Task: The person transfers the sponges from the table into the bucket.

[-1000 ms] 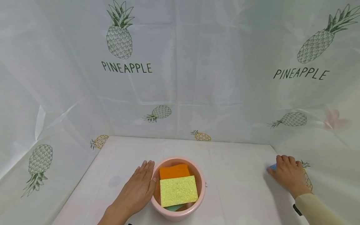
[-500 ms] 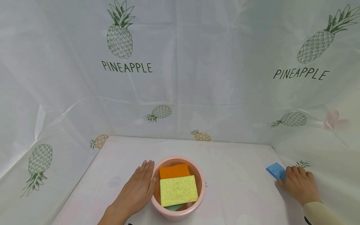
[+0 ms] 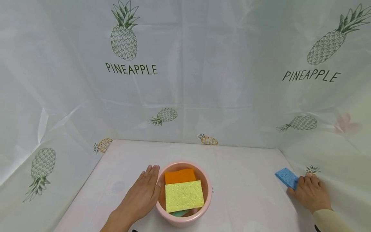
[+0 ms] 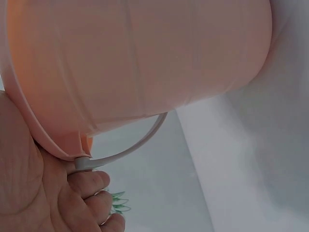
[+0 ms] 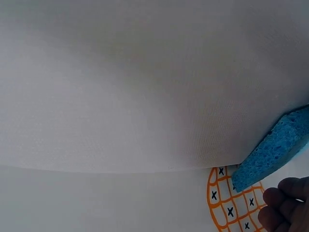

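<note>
A pink bucket (image 3: 207,206) stands on the table with a yellow sponge (image 3: 184,196), an orange sponge (image 3: 180,176) and a partly covered green piece (image 3: 179,213) inside. My left hand (image 3: 138,196) lies with straight fingers along the bucket's left rim. In the left wrist view, the palm and fingers (image 4: 91,182) are by the rim and grey handle (image 4: 128,151). Far to the right, a blue sponge (image 3: 286,178) lies at the table's edge. My right hand (image 3: 310,193) is at its near end. In the right wrist view, loosely bent fingers (image 5: 282,205) show apart from the sponge; the thumb is hidden.
Sheeting (image 3: 226,80) printed with pineapples rises behind the table (image 3: 246,183) and along both sides. The right-hand sheet comes close beside my right hand. A small metal knob (image 3: 213,190) sticks out from the bucket's right side.
My right hand has slid right and toward me off the blue sponge, uncovering more of it. The sponge looks to have stayed at the table's edge. Left hand and bucket have not moved.
</note>
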Demonstrator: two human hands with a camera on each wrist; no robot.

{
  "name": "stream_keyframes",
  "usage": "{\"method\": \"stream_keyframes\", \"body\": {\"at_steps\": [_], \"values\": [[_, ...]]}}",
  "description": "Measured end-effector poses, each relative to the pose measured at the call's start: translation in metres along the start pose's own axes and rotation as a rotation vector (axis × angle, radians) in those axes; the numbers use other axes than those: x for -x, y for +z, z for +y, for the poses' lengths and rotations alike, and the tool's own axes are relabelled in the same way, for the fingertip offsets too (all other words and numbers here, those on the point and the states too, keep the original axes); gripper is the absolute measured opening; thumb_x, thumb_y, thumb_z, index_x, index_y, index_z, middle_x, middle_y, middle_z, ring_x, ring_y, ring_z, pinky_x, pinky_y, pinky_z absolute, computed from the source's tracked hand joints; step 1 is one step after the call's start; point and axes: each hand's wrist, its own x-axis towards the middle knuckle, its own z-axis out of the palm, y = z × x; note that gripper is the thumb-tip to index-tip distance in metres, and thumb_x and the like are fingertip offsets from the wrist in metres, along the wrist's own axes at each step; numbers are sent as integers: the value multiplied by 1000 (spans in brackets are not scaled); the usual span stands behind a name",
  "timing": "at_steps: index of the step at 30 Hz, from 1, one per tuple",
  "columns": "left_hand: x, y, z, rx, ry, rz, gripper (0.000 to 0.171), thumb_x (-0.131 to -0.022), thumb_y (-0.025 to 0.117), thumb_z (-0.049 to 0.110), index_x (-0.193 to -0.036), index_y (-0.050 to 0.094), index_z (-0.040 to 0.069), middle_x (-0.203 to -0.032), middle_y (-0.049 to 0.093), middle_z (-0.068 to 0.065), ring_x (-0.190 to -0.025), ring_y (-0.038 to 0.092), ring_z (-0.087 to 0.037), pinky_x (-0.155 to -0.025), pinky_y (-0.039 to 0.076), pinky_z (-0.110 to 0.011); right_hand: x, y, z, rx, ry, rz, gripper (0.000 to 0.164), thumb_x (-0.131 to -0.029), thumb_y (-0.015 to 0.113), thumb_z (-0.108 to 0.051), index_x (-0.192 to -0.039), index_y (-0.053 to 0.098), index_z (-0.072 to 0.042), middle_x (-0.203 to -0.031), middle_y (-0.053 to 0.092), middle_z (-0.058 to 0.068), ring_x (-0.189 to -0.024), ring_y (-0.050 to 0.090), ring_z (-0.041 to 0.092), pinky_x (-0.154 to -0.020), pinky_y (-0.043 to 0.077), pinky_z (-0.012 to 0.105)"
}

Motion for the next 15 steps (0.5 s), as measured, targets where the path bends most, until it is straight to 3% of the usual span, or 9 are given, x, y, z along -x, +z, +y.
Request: {"method": "stream_keyframes", "body": {"at_steps": [9, 15], "values": [[0, 1, 0, -5, -20, -20, 63, -114, 39, 38, -164, 33, 0, -171, 32, -16, -162, 25, -32, -132, 22, -53, -3, 1, -1, -25, 55, -68, 73, -94, 70, -50, -105, 57, 22, -113, 55, 45, -112, 45, 62, -99, 39, 75], [0, 0, 1, -1, -20, -15, 63, -114, 40, 39, -163, 34, -1, -170, 34, -16, -162, 26, -32, -132, 23, -54, -4, 2, -1, -83, 112, -110, 73, -94, 67, -55, -95, 56, 18, -107, 51, 45, -106, 45, 62, -86, 41, 73]]}}
